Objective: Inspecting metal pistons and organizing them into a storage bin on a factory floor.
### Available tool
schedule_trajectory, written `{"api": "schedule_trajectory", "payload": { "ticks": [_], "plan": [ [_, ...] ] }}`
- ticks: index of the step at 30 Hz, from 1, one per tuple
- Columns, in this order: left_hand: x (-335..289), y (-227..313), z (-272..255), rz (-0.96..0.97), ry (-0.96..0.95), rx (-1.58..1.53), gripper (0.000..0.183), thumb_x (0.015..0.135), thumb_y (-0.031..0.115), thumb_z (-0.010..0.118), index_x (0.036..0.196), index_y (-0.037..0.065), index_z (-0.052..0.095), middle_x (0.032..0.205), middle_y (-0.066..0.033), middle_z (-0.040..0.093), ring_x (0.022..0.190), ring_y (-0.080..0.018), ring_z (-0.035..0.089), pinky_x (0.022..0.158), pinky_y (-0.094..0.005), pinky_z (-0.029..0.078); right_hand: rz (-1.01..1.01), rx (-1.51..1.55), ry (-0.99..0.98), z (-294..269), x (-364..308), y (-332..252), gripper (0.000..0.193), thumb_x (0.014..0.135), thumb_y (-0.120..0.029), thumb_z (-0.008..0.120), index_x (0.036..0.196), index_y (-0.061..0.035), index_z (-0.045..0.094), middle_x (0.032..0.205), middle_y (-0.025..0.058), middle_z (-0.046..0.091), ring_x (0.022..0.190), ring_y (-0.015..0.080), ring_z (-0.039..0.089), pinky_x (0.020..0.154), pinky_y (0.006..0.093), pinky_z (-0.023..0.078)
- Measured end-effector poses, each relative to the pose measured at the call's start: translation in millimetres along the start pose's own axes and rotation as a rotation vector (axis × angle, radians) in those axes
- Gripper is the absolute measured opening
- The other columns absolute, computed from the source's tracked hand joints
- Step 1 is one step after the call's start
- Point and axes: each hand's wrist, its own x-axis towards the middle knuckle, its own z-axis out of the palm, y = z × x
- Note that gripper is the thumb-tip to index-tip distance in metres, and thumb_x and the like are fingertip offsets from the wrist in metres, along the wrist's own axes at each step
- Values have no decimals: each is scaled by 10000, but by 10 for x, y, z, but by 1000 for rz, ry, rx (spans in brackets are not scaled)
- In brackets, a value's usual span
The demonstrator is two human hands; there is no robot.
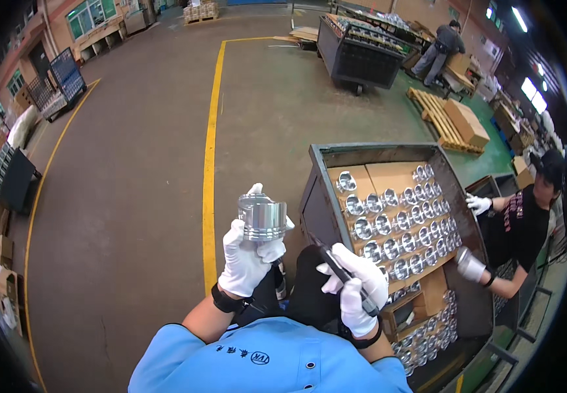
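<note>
White-gloved left hand is clasping a silver metal piston, white-gloved right hand a black pen, grey cart's far-edge piston row seemingly incomplete.

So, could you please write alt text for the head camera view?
A white-gloved left hand holds up a shiny metal piston while the right hand grips a black pen-like tool. To the right, a dark bin holds rows of pistons on cardboard.

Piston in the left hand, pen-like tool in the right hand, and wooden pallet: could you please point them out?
Piston [262, 219]: head view, on its shiny side wall.
Pen-like tool [337, 264]: head view, on its dark barrel.
Pallet [435, 119]: head view, on its top slats.
</note>
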Motion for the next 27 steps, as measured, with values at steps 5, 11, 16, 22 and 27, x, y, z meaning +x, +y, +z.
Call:
{"api": "schedule_trajectory", "payload": {
  "ticks": [5, 11, 16, 22, 27],
  "plan": [
    [-63, -75, 61, -51, -11, -29, 766, 938, 528, 639, 1574, 252, 312, 1124, -279, 621, 553, -107, 454, 528, -252, 446, -194, -315, -149, 92, 186, -67, 296, 882, 1, 579, 1138, 42, 722, 748, 75, 706, 578, 116, 638, 538, 276, 512],
    [-31, -138, 46, -52, 60, -43, 751, 926, 587, 604, 1531, 212, 367, 1084, -283, 625, 537, -126, 482, 502, -253, 443, -338, -399, -164, 126, 208, -40, 321, 809, -4, 652, 1115, -12, 750, 664, 35, 650, 530, 178, 617, 515, 288, 493],
    [-6, -123, -77, -170, -10, -260, 741, 896, 593, 640, 1493, 212, 422, 1142, -281, 591, 563, -155, 480, 554, -303, 448, -241, -327, -92, 6, 65, -59, 295, 795, 5, 605, 1039, 1, 771, 649, 54, 677, 512, 197, 636, 495, 320, 516],
    [76, -107, -40, -195, 126, -357, 672, 872, 626, 647, 1346, 160, 554, 1053, -155, 597, 577, -132, 398, 524, -288, 375, -121, -304, -57, -70, -53, 57, 236, 868, 2, 565, 990, 21, 767, 642, 79, 681, 525, 204, 655, 509, 319, 527],
    [186, -102, 14, -146, 248, -421, 645, 838, 617, 683, 1140, 63, 547, 985, -110, 571, 586, -130, 385, 534, -276, 374, -187, -281, -32, -60, -160, 324, 204, 867, 19, 601, 1003, 36, 752, 662, 96, 681, 559, 215, 669, 533, 308, 533]
  ]
}}
